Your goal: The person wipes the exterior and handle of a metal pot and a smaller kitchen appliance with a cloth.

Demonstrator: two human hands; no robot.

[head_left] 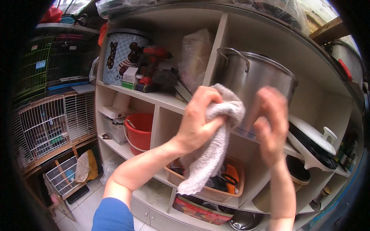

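Note:
My left hand point(199, 115) grips a light grey terry cloth point(214, 156), bunched at the fist with its loose end hanging down. To the right, my right hand point(271, 121) is raised with fingers apart and nothing in it, blurred by motion. Behind both hands, a large stainless steel stockpot point(251, 72) with a looped side handle stands in an upper shelf compartment. Whether my right hand touches the pot cannot be made out. Part of the pot's front is hidden by the hands and the cloth.
The white shelf unit point(216, 52) also holds a red cordless drill point(153, 55), a patterned bin point(124, 49), a red bucket point(140, 130) and a tan plastic basket point(214, 193). A white lidded electric pan point(312, 135) sits right of the pot. Wire cages point(43, 124) stand left.

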